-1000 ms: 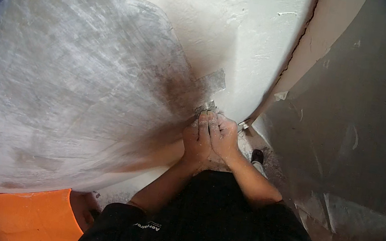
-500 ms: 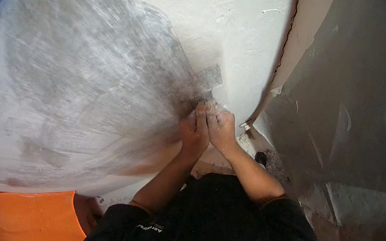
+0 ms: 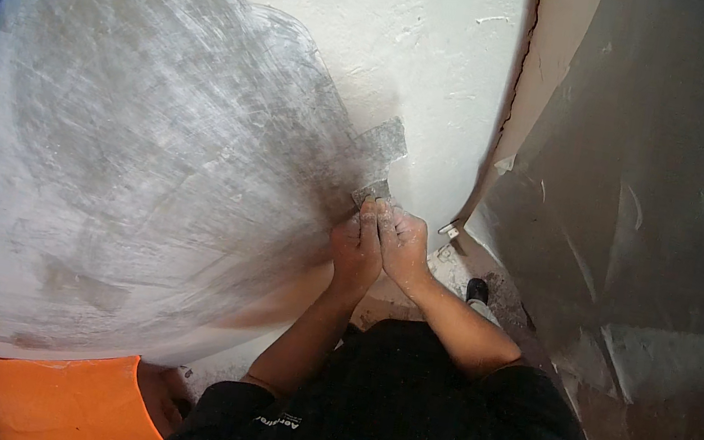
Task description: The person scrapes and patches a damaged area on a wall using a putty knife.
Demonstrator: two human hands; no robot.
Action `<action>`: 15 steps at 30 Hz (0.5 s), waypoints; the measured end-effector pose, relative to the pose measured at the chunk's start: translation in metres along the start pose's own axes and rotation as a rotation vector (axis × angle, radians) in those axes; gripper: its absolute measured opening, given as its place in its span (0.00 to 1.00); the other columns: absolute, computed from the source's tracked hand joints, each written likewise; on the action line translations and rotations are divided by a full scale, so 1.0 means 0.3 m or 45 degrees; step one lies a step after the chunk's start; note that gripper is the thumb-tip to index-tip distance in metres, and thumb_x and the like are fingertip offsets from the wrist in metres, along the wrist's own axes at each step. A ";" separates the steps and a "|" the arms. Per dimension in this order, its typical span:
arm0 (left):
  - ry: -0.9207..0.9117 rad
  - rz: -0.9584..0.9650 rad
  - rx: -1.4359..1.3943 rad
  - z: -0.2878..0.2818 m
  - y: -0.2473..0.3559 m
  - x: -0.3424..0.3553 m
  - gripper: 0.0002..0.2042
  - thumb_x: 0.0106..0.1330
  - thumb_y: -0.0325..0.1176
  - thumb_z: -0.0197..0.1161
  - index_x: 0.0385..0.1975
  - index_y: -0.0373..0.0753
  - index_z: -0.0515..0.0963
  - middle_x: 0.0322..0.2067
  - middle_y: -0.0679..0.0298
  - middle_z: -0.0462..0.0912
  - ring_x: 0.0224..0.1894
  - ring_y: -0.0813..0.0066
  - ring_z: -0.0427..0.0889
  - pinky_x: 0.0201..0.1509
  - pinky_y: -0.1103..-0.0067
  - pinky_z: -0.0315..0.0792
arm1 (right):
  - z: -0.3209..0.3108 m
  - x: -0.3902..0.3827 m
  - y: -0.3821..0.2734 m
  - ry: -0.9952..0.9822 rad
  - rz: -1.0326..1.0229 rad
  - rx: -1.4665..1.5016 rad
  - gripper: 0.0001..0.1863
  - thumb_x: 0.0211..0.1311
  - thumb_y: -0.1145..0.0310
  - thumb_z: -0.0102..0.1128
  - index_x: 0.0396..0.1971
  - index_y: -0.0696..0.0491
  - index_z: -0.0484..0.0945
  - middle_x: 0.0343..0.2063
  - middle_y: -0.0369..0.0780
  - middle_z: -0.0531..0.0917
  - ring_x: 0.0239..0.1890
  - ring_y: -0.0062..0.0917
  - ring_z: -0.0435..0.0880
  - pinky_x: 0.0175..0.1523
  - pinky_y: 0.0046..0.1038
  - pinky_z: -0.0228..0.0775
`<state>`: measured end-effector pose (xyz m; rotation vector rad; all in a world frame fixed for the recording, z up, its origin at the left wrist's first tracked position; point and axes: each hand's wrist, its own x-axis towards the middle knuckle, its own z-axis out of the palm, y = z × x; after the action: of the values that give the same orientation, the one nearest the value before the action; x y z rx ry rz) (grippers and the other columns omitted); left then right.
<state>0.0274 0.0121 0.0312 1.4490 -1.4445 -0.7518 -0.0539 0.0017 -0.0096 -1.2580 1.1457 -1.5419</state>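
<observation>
Both hands are together in front of me at the wall [image 3: 441, 79]. My left hand [image 3: 356, 243] and my right hand [image 3: 403, 241] are closed side by side, fingertips and thumbs meeting on a small flat grey scraper blade [image 3: 371, 192]. Its far edge rests at or close to the wall; the near end is hidden in my fingers. Just above it lies a squarish grey patch [image 3: 381, 144], bordering the white coat. To the left spreads a wide grey, streaked area [image 3: 182, 76]. Pale dust coats my fingers, mostly on the right hand.
A dark, creased sheet [image 3: 647, 191] hangs along the right side. A jagged crack [image 3: 520, 72] runs down the wall's right corner. An orange sheet [image 3: 61, 400] lies at the lower left. My dark shoe [image 3: 477, 291] stands on the dusty floor right of my forearm.
Both hands have come slightly down and toward me, still gripping the blade. The blade, blurred before, now shows more clearly, and more of the grey patch's lower edge is visible.
</observation>
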 end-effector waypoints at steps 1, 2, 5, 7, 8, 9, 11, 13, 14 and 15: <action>0.058 0.030 -0.008 0.005 -0.014 -0.002 0.18 0.78 0.35 0.50 0.37 0.27 0.82 0.25 0.53 0.85 0.28 0.71 0.83 0.33 0.72 0.74 | 0.002 -0.002 0.004 -0.015 0.036 -0.027 0.14 0.72 0.69 0.54 0.27 0.62 0.79 0.21 0.53 0.76 0.25 0.42 0.76 0.37 0.38 0.70; 0.117 0.060 -0.016 0.008 -0.032 -0.003 0.17 0.78 0.35 0.50 0.37 0.27 0.82 0.25 0.52 0.85 0.28 0.70 0.83 0.33 0.72 0.74 | 0.008 -0.009 0.012 -0.018 0.040 -0.028 0.14 0.72 0.69 0.54 0.27 0.62 0.79 0.21 0.53 0.76 0.25 0.42 0.76 0.37 0.38 0.70; 0.072 0.229 0.181 0.005 -0.131 -0.025 0.16 0.78 0.34 0.51 0.38 0.27 0.82 0.25 0.49 0.84 0.28 0.67 0.84 0.34 0.72 0.75 | 0.026 -0.047 0.041 0.082 -0.111 -0.019 0.14 0.72 0.68 0.53 0.29 0.61 0.80 0.22 0.53 0.77 0.25 0.43 0.76 0.38 0.39 0.71; 0.080 0.205 0.140 0.006 -0.142 -0.021 0.16 0.78 0.35 0.51 0.38 0.28 0.82 0.25 0.48 0.84 0.28 0.67 0.84 0.34 0.71 0.75 | 0.024 -0.066 0.049 0.033 -0.013 0.021 0.14 0.73 0.68 0.53 0.30 0.61 0.80 0.22 0.53 0.78 0.25 0.45 0.77 0.38 0.39 0.71; 0.083 0.186 0.097 0.004 -0.126 -0.014 0.17 0.78 0.35 0.51 0.38 0.28 0.82 0.25 0.48 0.84 0.28 0.66 0.85 0.34 0.71 0.75 | 0.027 -0.055 0.050 0.027 -0.009 0.019 0.14 0.73 0.68 0.53 0.30 0.61 0.80 0.22 0.53 0.78 0.25 0.45 0.77 0.38 0.39 0.71; 0.086 0.180 0.097 0.002 -0.106 0.000 0.17 0.78 0.35 0.51 0.38 0.28 0.82 0.25 0.48 0.84 0.28 0.66 0.85 0.34 0.71 0.75 | 0.031 -0.030 0.050 0.064 -0.035 -0.007 0.13 0.73 0.69 0.53 0.31 0.61 0.80 0.23 0.52 0.78 0.25 0.45 0.77 0.38 0.38 0.72; -0.022 0.039 -0.036 -0.011 -0.020 0.030 0.17 0.78 0.36 0.51 0.37 0.28 0.82 0.25 0.48 0.85 0.28 0.65 0.85 0.34 0.70 0.75 | 0.020 0.002 0.019 0.100 -0.057 -0.034 0.13 0.73 0.69 0.53 0.32 0.61 0.81 0.23 0.52 0.79 0.25 0.45 0.77 0.38 0.37 0.72; -0.039 0.088 0.057 -0.012 -0.071 0.026 0.18 0.78 0.36 0.51 0.37 0.28 0.83 0.25 0.49 0.85 0.28 0.67 0.84 0.34 0.71 0.75 | -0.002 0.029 -0.039 0.012 -0.050 -0.170 0.12 0.73 0.69 0.54 0.32 0.61 0.80 0.24 0.52 0.79 0.25 0.44 0.78 0.36 0.36 0.71; -0.062 0.141 0.149 -0.007 -0.089 0.025 0.18 0.78 0.36 0.51 0.36 0.28 0.83 0.24 0.50 0.85 0.28 0.69 0.84 0.34 0.71 0.74 | -0.001 0.019 -0.021 0.019 -0.055 -0.173 0.12 0.73 0.69 0.54 0.32 0.61 0.80 0.24 0.52 0.79 0.25 0.44 0.78 0.36 0.36 0.71; -0.066 0.148 0.145 0.001 -0.103 0.017 0.18 0.78 0.36 0.51 0.36 0.28 0.83 0.24 0.50 0.85 0.28 0.69 0.84 0.34 0.71 0.74 | 0.006 -0.007 0.015 0.035 -0.057 -0.121 0.12 0.72 0.69 0.55 0.31 0.62 0.80 0.23 0.52 0.78 0.25 0.43 0.77 0.36 0.37 0.71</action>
<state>0.0403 0.0033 0.0039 1.4263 -1.6191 -0.6478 -0.0516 0.0024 -0.0143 -1.3371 1.2287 -1.5576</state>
